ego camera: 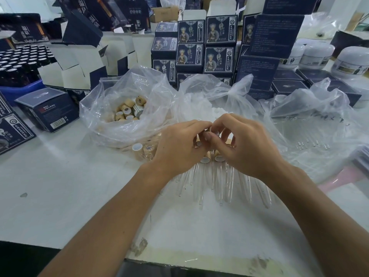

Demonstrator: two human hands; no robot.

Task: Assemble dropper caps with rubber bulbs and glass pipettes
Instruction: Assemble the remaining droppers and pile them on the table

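Note:
My left hand (179, 145) and my right hand (245, 144) meet over the middle of the table, fingertips together round a small tan dropper cap (208, 130) that they mostly hide. More tan caps show under the left palm (198, 144). Below the hands lies a fan of assembled droppers (211, 176) with glass pipettes pointing toward me. A clear bag of tan caps (127, 110) sits to the left, a bag of white rubber bulbs (199, 114) behind the hands, and a bag of glass pipettes (311, 136) to the right.
Loose caps (139, 150) lie by the cap bag. Stacked dark blue boxes (205, 47) stand behind the bags, open cartons (79, 62) and a tray of dark bottles (22, 60) at left, white jars (351, 62) at right. The table's near edge (179, 262) runs below my forearms.

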